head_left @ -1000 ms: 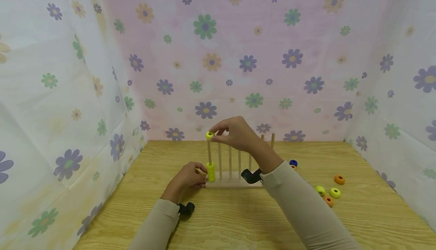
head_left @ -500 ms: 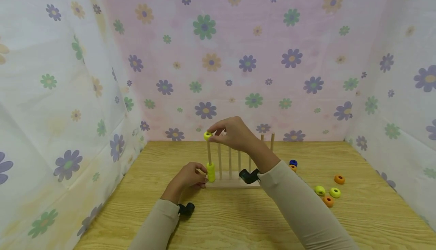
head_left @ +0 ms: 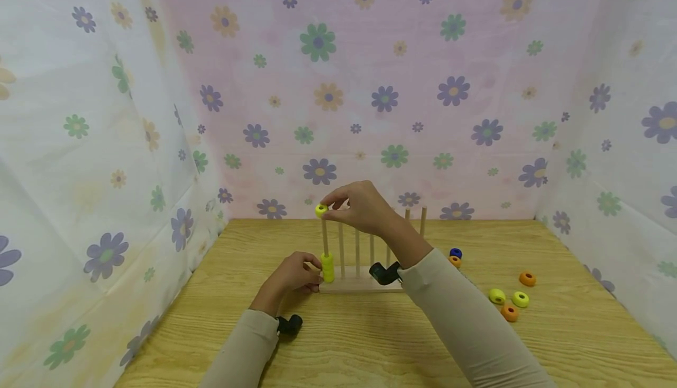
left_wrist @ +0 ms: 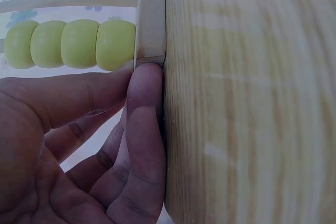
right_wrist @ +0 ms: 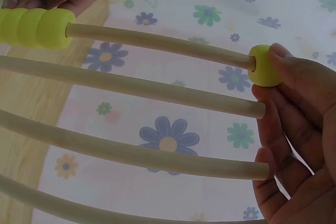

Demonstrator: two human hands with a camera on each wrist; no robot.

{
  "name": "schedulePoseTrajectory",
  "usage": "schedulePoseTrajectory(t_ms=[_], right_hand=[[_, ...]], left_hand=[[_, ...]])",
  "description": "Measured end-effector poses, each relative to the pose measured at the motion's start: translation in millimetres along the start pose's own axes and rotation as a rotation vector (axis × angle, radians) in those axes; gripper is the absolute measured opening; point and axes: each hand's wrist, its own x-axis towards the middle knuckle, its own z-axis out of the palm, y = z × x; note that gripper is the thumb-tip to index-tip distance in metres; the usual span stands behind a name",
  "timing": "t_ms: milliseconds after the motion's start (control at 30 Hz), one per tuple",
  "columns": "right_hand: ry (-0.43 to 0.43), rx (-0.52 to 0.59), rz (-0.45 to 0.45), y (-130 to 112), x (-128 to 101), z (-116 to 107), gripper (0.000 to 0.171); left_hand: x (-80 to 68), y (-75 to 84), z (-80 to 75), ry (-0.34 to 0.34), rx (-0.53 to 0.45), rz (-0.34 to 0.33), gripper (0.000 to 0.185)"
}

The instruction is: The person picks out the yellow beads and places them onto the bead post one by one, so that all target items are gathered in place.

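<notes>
My right hand [head_left: 365, 208] pinches a yellow bead [head_left: 321, 211] between thumb and fingers at the top of the leftmost wooden peg [head_left: 325, 236]. In the right wrist view the peg's tip sits in the hole of this bead [right_wrist: 263, 66]. Several yellow beads [head_left: 327, 267] are stacked at the foot of the same peg. My left hand [head_left: 296, 271] holds the left end of the wooden base [head_left: 359, 284]. In the left wrist view its thumb and curled fingers meet at the base's corner [left_wrist: 151, 45], beside the lowest bead.
More upright pegs [head_left: 357, 253] stand in a row to the right. Loose beads lie on the table's right side: a blue one [head_left: 455, 253], yellow ones [head_left: 520, 299] and orange ones [head_left: 527, 278]. Flowered cloth [head_left: 338, 111] closes off the back and both sides.
My right hand has shifted slightly left with the yellow bead, which stays at the peg's top. The left hand has kept its place at the base.
</notes>
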Motion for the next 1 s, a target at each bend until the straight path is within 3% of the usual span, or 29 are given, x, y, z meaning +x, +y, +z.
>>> schedulePoseTrajectory(t_ms=[1000], right_hand=[[0.004, 0.016, 0.0, 7.2, -1.1, 5.6, 0.017]], left_hand=[[-2.8, 3.0, 0.7, 0.006, -0.01, -0.016, 0.022]])
